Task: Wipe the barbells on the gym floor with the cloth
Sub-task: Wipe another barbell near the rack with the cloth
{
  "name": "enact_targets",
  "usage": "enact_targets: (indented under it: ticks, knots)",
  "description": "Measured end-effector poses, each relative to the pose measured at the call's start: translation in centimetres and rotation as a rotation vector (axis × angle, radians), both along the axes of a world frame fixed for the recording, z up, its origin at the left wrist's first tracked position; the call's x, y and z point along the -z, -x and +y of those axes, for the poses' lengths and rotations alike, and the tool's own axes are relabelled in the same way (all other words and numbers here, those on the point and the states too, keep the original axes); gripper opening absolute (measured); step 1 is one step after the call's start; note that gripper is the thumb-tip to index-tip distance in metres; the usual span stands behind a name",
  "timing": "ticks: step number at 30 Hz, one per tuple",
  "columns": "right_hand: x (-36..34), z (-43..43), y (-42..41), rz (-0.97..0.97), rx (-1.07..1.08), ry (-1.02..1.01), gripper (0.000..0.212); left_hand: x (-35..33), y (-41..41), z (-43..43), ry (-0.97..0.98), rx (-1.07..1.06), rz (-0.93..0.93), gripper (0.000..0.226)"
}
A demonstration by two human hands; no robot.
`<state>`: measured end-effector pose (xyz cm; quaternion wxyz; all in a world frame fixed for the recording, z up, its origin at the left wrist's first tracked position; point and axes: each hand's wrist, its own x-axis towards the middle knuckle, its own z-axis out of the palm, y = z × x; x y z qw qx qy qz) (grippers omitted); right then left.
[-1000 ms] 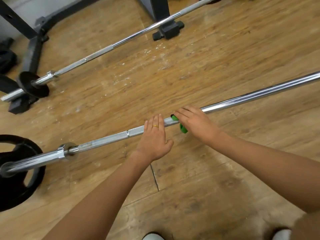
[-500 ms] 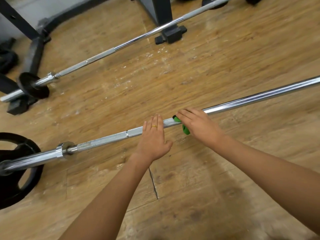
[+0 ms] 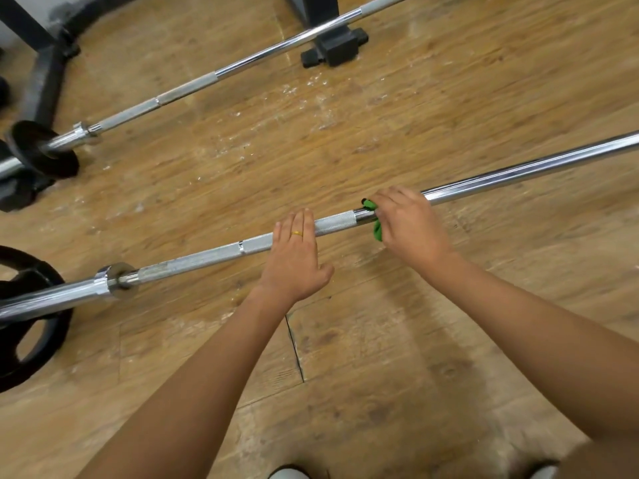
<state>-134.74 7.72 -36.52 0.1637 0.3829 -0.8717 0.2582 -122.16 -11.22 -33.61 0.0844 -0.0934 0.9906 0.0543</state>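
The near barbell (image 3: 207, 254) lies on the wooden floor (image 3: 380, 115) and runs from the lower left to the upper right. Its left end carries a black weight plate (image 3: 31, 340). The left hand (image 3: 294, 257) rests flat on the rough, knurled part of the shaft with straight fingers close together; one finger wears a gold ring (image 3: 297, 233). Just beside it, to the right, the right hand (image 3: 408, 223) is curled over the shaft where the smooth shiny part begins. It grips a green cloth (image 3: 377, 231) against the bar, and only a small part of the cloth shows at the left side of the hand. The far barbell (image 3: 193, 89) lies well apart, near the top of the view, with a small plate (image 3: 38, 150) on its left end. A black rack foot (image 3: 335, 46) stands just behind this bar.
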Motion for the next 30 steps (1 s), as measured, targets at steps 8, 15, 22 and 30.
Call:
enact_targets:
  ticks: [8,15,22,30]
  knots:
    - [0.0,-0.9,-1.1,-0.02,-0.085,-0.024,0.038,-0.2,-0.3,0.4,0.013,0.014,-0.011,0.108]
    - [0.0,-1.0,-3.0,0.01,-0.027,-0.023,0.036,0.0,-0.8,1.2,0.004,-0.007,-0.022,0.109]
    - [-0.2,0.1,-3.5,-0.054,0.016,-0.039,0.035,0.4,-2.5,1.8,0.014,-0.002,0.007,0.113]
    - [1.2,-0.1,-5.9,0.058,-0.075,-0.025,0.027,0.6,-5.1,2.9,-0.004,0.028,0.001,0.114]
